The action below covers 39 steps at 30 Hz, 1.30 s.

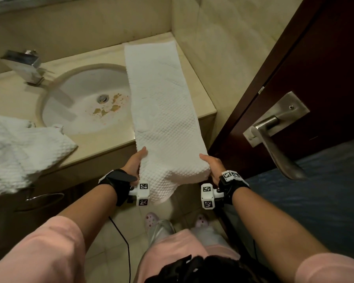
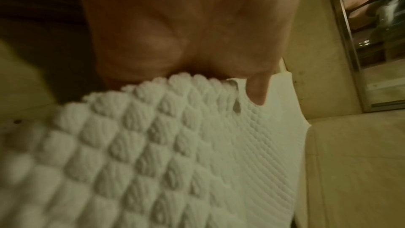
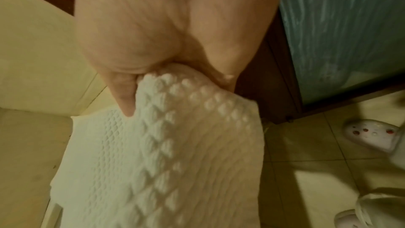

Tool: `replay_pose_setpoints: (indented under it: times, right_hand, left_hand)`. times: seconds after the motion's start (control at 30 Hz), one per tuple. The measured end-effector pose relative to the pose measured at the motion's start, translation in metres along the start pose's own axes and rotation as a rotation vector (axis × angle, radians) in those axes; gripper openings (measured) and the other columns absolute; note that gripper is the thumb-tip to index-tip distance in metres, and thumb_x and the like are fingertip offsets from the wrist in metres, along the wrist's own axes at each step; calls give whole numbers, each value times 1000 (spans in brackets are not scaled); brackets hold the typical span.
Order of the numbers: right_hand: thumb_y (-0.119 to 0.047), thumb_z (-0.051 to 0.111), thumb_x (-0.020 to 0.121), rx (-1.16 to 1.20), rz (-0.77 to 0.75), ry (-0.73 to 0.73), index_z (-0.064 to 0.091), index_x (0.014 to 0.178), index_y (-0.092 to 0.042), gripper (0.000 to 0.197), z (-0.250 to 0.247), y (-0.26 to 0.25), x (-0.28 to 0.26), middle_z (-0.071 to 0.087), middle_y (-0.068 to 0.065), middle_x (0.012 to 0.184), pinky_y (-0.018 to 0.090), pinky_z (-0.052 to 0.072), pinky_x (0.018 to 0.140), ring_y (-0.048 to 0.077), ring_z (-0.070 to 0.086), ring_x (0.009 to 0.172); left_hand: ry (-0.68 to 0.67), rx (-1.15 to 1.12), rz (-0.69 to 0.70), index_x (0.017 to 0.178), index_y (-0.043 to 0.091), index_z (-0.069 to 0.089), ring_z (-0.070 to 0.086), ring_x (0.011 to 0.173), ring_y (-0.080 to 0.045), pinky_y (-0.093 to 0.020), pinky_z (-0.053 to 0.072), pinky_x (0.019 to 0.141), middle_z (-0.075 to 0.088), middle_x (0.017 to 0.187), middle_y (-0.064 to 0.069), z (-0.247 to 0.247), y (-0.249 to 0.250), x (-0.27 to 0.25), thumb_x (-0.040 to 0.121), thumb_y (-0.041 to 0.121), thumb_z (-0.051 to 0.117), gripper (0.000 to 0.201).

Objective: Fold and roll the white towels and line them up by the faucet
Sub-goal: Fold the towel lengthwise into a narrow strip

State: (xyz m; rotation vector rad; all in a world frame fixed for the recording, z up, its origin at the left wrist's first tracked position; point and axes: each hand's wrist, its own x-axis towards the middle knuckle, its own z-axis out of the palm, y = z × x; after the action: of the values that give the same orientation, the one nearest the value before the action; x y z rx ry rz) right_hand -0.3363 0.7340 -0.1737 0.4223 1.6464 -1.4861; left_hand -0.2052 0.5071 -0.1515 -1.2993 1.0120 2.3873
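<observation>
White waffle-weave towel [image 1: 161, 103], folded into a long strip, lies on the counter [image 1: 102, 56] right of the sink [image 1: 80, 99], its near end overhanging. Left hand [image 1: 134, 163] and right hand [image 1: 213, 166] each pinch a near corner, thumbs on top.

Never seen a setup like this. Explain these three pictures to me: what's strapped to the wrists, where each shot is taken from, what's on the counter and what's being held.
No machine: a person wears cameras. The big picture comes from the head; the two close-ups come from black wrist bands with checkered tags. The left hand and right hand grip the near end of a long folded towel lying along the counter beside the sink. A crumpled towel lies at left, and the faucet stands behind the sink.
</observation>
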Motion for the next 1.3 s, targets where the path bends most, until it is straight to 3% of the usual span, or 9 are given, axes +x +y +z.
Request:
replay_pose_setpoints:
  times: [0.2, 0.37, 0.57, 0.7, 0.83, 0.93, 1.13, 1.2, 1.3]
  right_hand:
    - [-22, 55, 95, 174, 37, -30, 62, 113, 0, 30, 3, -4, 3, 68, 16, 105, 32, 53, 69, 28, 67, 90]
    - [-24, 52, 97, 197, 58, -20, 62, 109, -1, 27, 0, 2, 7, 69, 13, 97, 34, 52, 71, 29, 65, 89]
    - [-23, 49, 98, 136, 47, 47, 59, 118, -1, 31, 3, 6, 13, 66, 16, 110, 39, 50, 86, 32, 63, 95]
    - [-23, 48, 99, 109, 101, 90, 54, 123, 3, 36, 9, 7, 17, 63, 18, 117, 47, 47, 98, 36, 61, 108]
    - [-19, 48, 99, 70, 145, 128, 53, 123, 6, 35, 14, 1, 18, 62, 22, 121, 52, 46, 98, 40, 60, 110]
    - [-21, 48, 98, 48, 164, 154, 50, 128, 7, 40, 16, -2, 21, 61, 21, 123, 52, 45, 99, 39, 59, 111]
    - [-27, 55, 85, 32, 225, 113, 52, 122, -2, 45, 16, 1, 24, 63, 17, 119, 53, 46, 98, 38, 61, 107]
    - [-24, 54, 84, -17, 228, 85, 51, 124, -6, 44, 16, 1, 28, 63, 17, 120, 54, 45, 98, 38, 60, 109]
    - [-18, 50, 88, -199, 196, 112, 52, 123, -4, 38, 24, -9, 30, 58, 15, 117, 42, 47, 90, 34, 56, 109]
  left_hand:
    - [45, 102, -45, 128, 12, 56, 67, 98, -29, -36, 56, 74, 64, 122, -13, -10, -10, 1, 92, 38, 55, 44]
    - [33, 178, -67, 110, 12, 63, 72, 77, -23, -32, 58, 66, 74, 94, -8, -13, -14, 3, 93, 31, 56, 27]
    - [69, 274, -49, 121, 12, 59, 66, 104, -28, -39, 52, 92, 67, 117, -12, -15, -21, 9, 93, 37, 57, 37]
    - [157, 410, -14, 139, 17, 46, 51, 125, -26, -44, 33, 112, 54, 137, -7, -63, -37, 76, 70, 75, 62, 92]
    - [228, 320, 12, 153, 18, 11, 14, 146, -28, -45, 13, 119, 10, 159, -8, -23, -23, 52, 87, 75, 21, 88]
    - [350, 362, -37, 149, -1, 17, 19, 142, -40, -45, 21, 114, 17, 154, -24, -5, -16, 35, 98, 58, 9, 78]
    - [402, 407, -75, 132, -4, 50, 53, 117, -42, -38, 46, 86, 53, 130, -27, -19, -24, 47, 95, 63, 25, 80]
    - [346, 330, -83, 111, -1, 63, 62, 91, -38, -36, 48, 84, 64, 101, -25, -20, -25, 52, 92, 64, 34, 74]
    - [286, 313, -21, 122, 12, 60, 62, 102, -32, -44, 47, 97, 66, 116, -12, -51, -36, 90, 91, 58, 44, 57]
